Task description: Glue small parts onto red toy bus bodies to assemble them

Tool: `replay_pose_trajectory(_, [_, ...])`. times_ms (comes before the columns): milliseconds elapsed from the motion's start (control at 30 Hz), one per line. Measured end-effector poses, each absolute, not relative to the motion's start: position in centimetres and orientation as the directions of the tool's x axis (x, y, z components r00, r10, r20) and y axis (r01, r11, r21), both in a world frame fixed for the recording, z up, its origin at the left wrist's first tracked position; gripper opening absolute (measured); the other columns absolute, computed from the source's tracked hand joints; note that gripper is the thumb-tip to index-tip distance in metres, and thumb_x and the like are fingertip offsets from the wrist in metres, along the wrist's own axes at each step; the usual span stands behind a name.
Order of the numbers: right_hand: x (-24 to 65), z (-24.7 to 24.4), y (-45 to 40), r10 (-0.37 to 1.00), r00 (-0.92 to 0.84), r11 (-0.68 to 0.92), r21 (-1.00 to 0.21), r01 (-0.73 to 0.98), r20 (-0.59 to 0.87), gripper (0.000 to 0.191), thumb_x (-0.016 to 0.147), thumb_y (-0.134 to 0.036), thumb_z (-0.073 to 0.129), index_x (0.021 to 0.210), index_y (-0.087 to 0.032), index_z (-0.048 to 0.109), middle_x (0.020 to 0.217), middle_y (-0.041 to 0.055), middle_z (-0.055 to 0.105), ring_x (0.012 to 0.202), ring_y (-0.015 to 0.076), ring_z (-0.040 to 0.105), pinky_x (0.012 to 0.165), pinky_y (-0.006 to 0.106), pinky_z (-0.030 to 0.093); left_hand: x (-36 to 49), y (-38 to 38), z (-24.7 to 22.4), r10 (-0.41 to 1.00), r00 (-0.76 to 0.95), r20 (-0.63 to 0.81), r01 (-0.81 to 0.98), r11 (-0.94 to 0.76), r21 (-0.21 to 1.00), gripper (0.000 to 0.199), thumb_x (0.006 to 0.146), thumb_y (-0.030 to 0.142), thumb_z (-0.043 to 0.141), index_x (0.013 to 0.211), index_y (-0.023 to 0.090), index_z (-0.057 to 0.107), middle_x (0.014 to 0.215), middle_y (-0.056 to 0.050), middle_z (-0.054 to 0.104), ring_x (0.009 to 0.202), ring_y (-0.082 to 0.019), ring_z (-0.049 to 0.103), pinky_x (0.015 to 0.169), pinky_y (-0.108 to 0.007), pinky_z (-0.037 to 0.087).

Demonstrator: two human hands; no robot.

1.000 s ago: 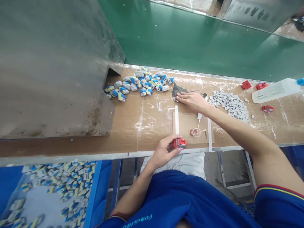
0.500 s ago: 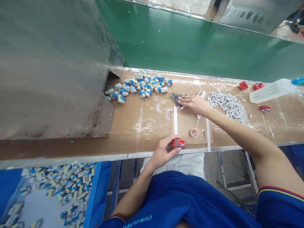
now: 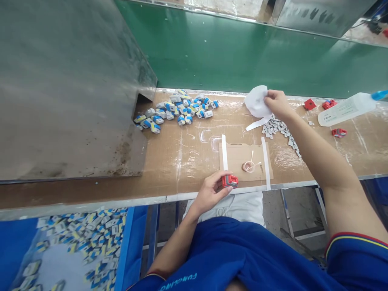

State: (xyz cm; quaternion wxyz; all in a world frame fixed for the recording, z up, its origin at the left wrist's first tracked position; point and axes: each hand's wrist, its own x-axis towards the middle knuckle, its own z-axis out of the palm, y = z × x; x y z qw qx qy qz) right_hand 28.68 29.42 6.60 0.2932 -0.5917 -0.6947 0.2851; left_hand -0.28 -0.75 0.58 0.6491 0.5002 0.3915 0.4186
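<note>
My left hand (image 3: 212, 192) is closed around a small red and grey toy vehicle (image 3: 230, 181) at the table's front edge. Farther back, my right hand (image 3: 279, 104) pinches a thin white sheet (image 3: 256, 103) by its right edge and holds it up. A white strip (image 3: 258, 123) lies or hangs just below the sheet. Between my hands, a piece of cardboard (image 3: 236, 151) is on the table with white tape along both sides. On it stands a small clear cup (image 3: 248, 167) with cotton swabs in it.
Blue, yellow and grey toy pieces (image 3: 182, 109) are heaped at the back left; more fill a blue bin (image 3: 129, 242) below. Small grey tiles (image 3: 275, 127) lie behind my right forearm. At right are a white bottle (image 3: 345, 110) and red pieces (image 3: 309, 104). A metal housing (image 3: 69, 101) blocks the left.
My right hand has moved right and back, lifting the sheet off the table; its white face shows instead of the dark one. My left hand keeps the toy vehicle in nearly the same place.
</note>
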Motion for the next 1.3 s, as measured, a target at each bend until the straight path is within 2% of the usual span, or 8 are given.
replay_pose_trajectory(100, [29.5,6.2,29.5,1.0,-0.014,0.011,-0.746,0.666,0.002,0.017,0.082,-0.016,0.059,0.092,-0.017,0.074,0.088,0.0069,0.074,0.082,0.0202,0.065,0.077,0.037,0.054,-0.2,-0.7,0.6,0.935,0.343,-0.091,-0.154,0.152,0.976,0.043,0.092,0.035,0.077,0.13,0.017,0.068,0.119,-0.013,0.073,0.105,-0.02,0.075,0.097,-0.033,0.063])
replay_pose_trajectory(300, [31.8,6.1,30.2,1.0,0.02,-0.014,-0.511,0.86,0.006,0.032,0.083,-0.023,0.065,0.113,-0.014,0.073,0.106,0.0158,0.075,0.099,0.0298,0.07,0.09,0.05,0.058,-0.2,-0.7,0.6,0.932,0.354,-0.081,-0.182,0.154,0.971,0.043,0.092,0.035,0.077,0.13,0.016,0.068,0.116,-0.012,0.072,0.103,-0.019,0.074,0.097,-0.033,0.063])
replay_pose_trajectory(500, [27.1,9.1,28.7,0.886,-0.265,0.365,-0.219,0.905,0.381,0.037,0.1,-0.023,0.051,0.135,-0.021,0.062,0.149,0.0197,0.058,0.137,0.0364,0.051,0.111,0.057,0.047,-0.3,-0.8,0.3,0.935,0.347,-0.076,-0.184,0.147,0.972,0.044,0.091,0.037,0.078,0.13,0.017,0.07,0.115,-0.012,0.074,0.102,-0.02,0.074,0.095,-0.033,0.064])
replay_pose_trajectory(633, [19.4,9.1,26.9,0.753,-0.647,0.653,-0.252,0.714,0.121,0.032,0.102,-0.025,0.047,0.131,-0.023,0.062,0.139,0.0119,0.063,0.116,0.0279,0.064,0.105,0.047,0.053,-0.1,-0.8,0.2,0.94,0.326,-0.101,-0.273,0.196,0.942,0.046,0.09,0.039,0.081,0.129,0.017,0.069,0.114,-0.012,0.076,0.101,-0.02,0.076,0.095,-0.033,0.064])
replay_pose_trajectory(733, [14.7,7.5,26.7,0.659,-0.752,0.713,-0.293,0.637,-0.03,0.036,0.096,-0.024,0.058,0.132,-0.02,0.06,0.141,0.0135,0.062,0.114,0.0283,0.066,0.101,0.042,0.053,-0.1,-0.8,0.3,0.938,0.323,-0.128,-0.344,0.242,0.907,0.049,0.088,0.04,0.083,0.129,0.017,0.069,0.113,-0.011,0.078,0.101,-0.02,0.077,0.094,-0.032,0.063])
replay_pose_trajectory(867, [11.7,5.8,27.0,0.686,-0.725,0.686,-0.271,0.675,-0.068,0.035,0.089,-0.02,0.065,0.124,-0.014,0.063,0.131,0.0173,0.069,0.117,0.0336,0.064,0.098,0.044,0.052,-0.3,-0.7,0.3,0.944,0.312,-0.107,-0.383,0.228,0.895,0.05,0.087,0.042,0.085,0.128,0.018,0.07,0.112,-0.01,0.079,0.1,-0.019,0.077,0.093,-0.031,0.062])
replay_pose_trajectory(1100, [17.3,7.9,24.7,0.8,-0.6,0.554,-0.416,0.721,0.026,0.025,0.091,-0.027,0.068,0.114,-0.017,0.073,0.115,0.0126,0.073,0.096,0.026,0.068,0.088,0.042,0.058,-0.6,-0.4,-0.2,0.937,0.341,-0.074,-0.443,0.23,0.866,0.052,0.081,0.044,0.09,0.125,0.019,0.074,0.103,-0.008,0.08,0.092,-0.019,0.078,0.085,-0.03,0.063])
replay_pose_trajectory(1300, [29.2,9.6,17.9,0.852,-0.514,0.504,-0.109,0.857,-0.099,0.019,0.089,-0.03,0.064,0.087,-0.02,0.079,0.095,0.0134,0.067,0.09,0.03,0.066,0.087,0.053,0.058,-0.5,0.0,-0.4,0.917,0.4,-0.011,-0.461,0.212,0.862,0.054,0.08,0.045,0.09,0.126,0.02,0.075,0.104,-0.009,0.081,0.092,-0.02,0.08,0.085,-0.032,0.064])
